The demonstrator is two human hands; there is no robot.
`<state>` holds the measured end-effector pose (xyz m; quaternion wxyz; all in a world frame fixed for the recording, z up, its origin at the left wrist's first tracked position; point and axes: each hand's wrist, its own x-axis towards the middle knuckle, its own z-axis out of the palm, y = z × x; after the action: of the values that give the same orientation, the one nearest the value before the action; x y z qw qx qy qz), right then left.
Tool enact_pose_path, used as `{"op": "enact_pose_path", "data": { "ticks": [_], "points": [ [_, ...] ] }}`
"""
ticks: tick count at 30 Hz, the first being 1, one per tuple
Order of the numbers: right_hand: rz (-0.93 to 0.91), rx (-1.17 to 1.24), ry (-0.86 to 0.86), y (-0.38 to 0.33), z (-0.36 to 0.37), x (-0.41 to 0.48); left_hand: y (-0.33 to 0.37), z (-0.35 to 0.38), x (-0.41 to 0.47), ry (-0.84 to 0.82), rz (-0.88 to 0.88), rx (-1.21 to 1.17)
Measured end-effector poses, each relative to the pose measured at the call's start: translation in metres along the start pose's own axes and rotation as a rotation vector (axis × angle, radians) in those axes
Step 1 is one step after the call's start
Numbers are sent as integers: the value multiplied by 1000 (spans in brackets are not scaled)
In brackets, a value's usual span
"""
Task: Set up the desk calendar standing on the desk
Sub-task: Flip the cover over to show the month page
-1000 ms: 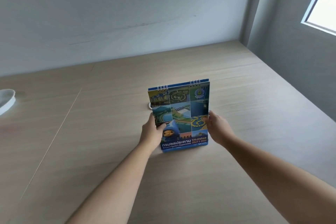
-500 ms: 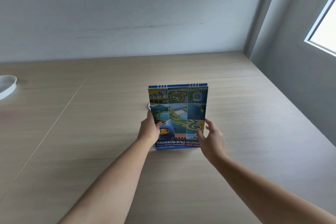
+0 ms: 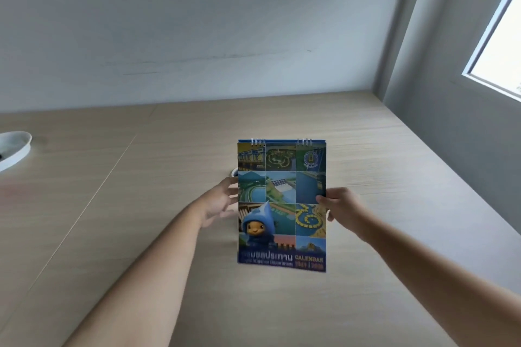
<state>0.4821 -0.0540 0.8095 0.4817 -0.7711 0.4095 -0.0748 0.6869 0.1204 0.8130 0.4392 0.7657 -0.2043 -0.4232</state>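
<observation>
The desk calendar [image 3: 282,203] is a spiral-bound blue card with a grid of photos and a cartoon mascot on its cover. It stands upright in the middle of the wooden desk [image 3: 141,220], cover facing me. My right hand [image 3: 342,210] pinches its right edge at mid height, thumb on the front. My left hand [image 3: 218,205] is at the left edge with fingers spread, partly behind the calendar; whether it touches is unclear. I cannot tell whether the bottom edge rests on the desk.
A white dish [image 3: 12,152] lies at the far left of the desk. A small white round thing [image 3: 234,172] peeks out behind the calendar's left edge. Grey walls bound the desk at the back and right, with a window [image 3: 504,45] upper right.
The calendar has come nearer to me and looks larger. My left hand has released its hold on the left edge and opened; my right hand has moved up to pinch the right edge.
</observation>
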Motion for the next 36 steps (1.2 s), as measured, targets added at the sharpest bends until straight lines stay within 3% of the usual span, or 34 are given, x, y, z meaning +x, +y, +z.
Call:
{"op": "enact_pose_path", "data": {
  "ticks": [5, 8, 11, 13, 17, 22, 27, 32, 36],
  "points": [
    [-27, 355, -167, -47, -50, -43, 4, -2, 9, -9, 110, 60],
    [-142, 622, -106, -90, -83, -53, 15, 18, 9, 133, 159, -56],
    [-201, 750, -200, -135, -102, -45, 15, 31, 14, 268, 212, 41],
    [-210, 627, -65, -154, -105, -22, 14, 33, 16, 262, 188, 52],
    [-170, 162, 315, -160, -94, 36, 14, 34, 20, 263, 178, 96],
    [103, -156, 131, -126, -52, 69, 13, 35, 17, 258, 197, 129],
    [234, 124, -19, -81, -41, 53, 11, 37, 15, 268, 228, 134],
    [42, 389, -24, -44, -27, 43, 14, 40, 10, 308, 247, 164],
    [-67, 303, -46, -21, -4, 27, 18, 37, 8, 325, 244, 201]
  ]
}}
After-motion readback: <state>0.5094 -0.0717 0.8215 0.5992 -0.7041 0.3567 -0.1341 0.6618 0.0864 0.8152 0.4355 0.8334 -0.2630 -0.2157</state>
